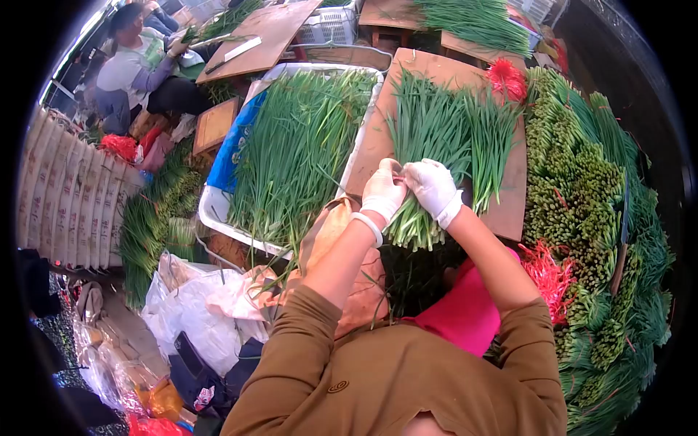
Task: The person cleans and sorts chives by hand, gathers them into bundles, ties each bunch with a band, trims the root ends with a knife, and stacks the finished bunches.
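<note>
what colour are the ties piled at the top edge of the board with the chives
Red, in the head view

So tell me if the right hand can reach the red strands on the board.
Probably yes: only green leaves lie between the right hand and the red strands, though it is busy at the bundle.

Worn on head, facing forward-down; edges perhaps warped.
</note>
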A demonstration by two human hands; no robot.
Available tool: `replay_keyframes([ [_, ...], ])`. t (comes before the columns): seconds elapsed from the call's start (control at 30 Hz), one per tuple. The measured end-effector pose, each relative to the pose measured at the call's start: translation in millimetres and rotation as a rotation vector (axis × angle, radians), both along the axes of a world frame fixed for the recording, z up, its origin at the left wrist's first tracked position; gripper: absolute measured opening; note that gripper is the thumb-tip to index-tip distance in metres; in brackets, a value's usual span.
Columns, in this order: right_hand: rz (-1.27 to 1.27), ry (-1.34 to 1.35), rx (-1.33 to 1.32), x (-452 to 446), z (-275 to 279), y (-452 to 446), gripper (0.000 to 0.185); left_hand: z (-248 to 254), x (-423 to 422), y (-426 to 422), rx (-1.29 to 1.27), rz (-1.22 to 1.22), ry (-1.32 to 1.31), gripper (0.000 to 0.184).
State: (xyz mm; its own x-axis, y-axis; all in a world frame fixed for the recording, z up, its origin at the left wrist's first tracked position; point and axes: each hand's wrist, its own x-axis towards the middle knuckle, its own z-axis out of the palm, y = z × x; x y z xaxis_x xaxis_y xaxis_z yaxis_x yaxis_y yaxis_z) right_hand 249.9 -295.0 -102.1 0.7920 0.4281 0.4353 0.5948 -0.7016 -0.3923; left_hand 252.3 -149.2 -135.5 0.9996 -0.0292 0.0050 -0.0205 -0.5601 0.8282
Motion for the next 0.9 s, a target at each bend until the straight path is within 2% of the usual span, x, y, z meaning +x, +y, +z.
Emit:
replay_keyframes([
  [0.07, -0.051, 0.087, 0.076, 3, 0, 9, 0.007, 1, 2, 0, 0.01, 0.052, 0.046, 0.029],
  [0.17, -0.027, -0.002, 0.009, 10, -13, 15, 0.008, -9, 5, 4, -0.026, 0.051, 0.04, 0.034],
  [0.23, -0.034, 0.057, -0.119, 13, -9, 17, 0.005, -21, 9, 11, -0.077, -0.011, 0.014, 0.038],
  [0.33, -0.024, 0.134, -0.209, 20, -10, 20, 0.004, -35, 18, 29, -0.404, 0.027, 0.269, 0.043],
  [0.43, -0.019, 0.129, -0.32, 21, -5, 26, 0.006, -51, 23, 33, -0.674, 0.092, 0.347, 0.046],
  [0.57, 0.005, 0.182, -0.482, 27, -3, 25, 0.008, -28, 14, 37, -1.0, 0.205, 0.515, 0.047],
  [0.67, -0.019, 0.2, -0.533, 26, 0, 28, 0.008, -32, 15, 42, -1.123, 0.191, 0.606, 0.047],
  [0.9, -0.039, 0.188, -0.534, 23, -1, 31, 0.007, -48, 19, 33, -0.914, 0.139, 0.523, 0.05],
])
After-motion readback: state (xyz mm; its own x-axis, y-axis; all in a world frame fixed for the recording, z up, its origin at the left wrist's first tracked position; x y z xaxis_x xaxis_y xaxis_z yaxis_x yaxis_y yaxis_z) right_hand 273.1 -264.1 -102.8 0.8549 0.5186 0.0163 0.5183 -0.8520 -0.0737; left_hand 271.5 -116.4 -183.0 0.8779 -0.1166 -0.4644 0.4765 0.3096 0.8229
